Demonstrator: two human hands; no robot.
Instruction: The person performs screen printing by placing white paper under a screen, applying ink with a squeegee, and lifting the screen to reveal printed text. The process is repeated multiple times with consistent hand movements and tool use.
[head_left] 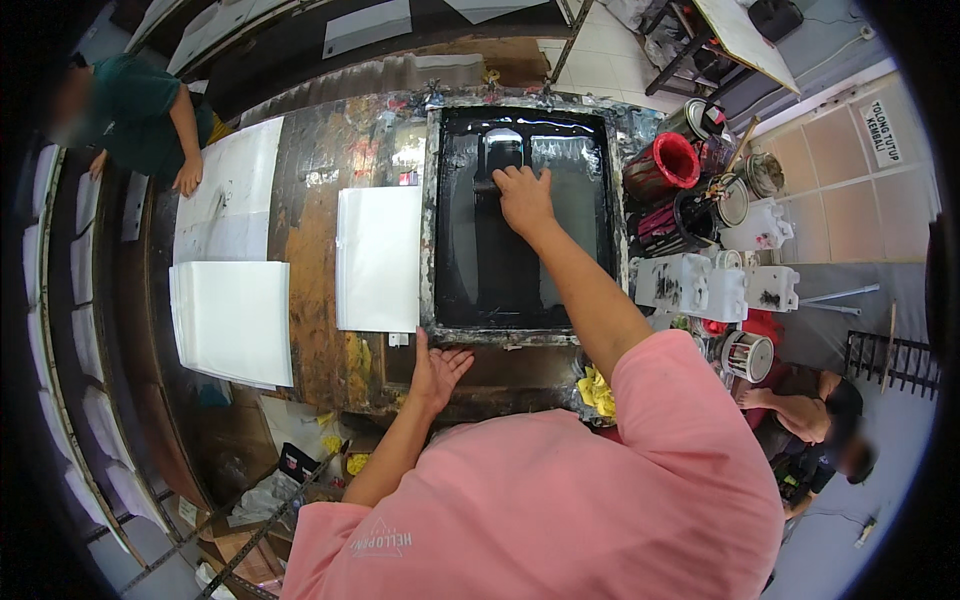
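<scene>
A screen-printing frame [430, 250] with a worn, paint-spattered rim lies on the table in front of me. Its mesh is coated with wet black ink [505, 270]. Over the upper half of the mesh, my right hand [525, 200] has its fingers curled over a dark squeegee [486, 187], most of it hidden or lost against the ink. Palm up, my left hand [438, 372] is at the frame's near left corner with thumb and fingers apart, holding nothing. A stack of white sheets [378, 260] lies against the frame's left side.
More white sheets [232, 325] lie farther left on the stained wooden table [310, 210]. A co-worker in a green shirt [140, 115] reaches toward them. Right of the frame crowd a red-rimmed bucket [675, 162], paint cans and white jugs [675, 283]. Another person [805, 420] sits at lower right.
</scene>
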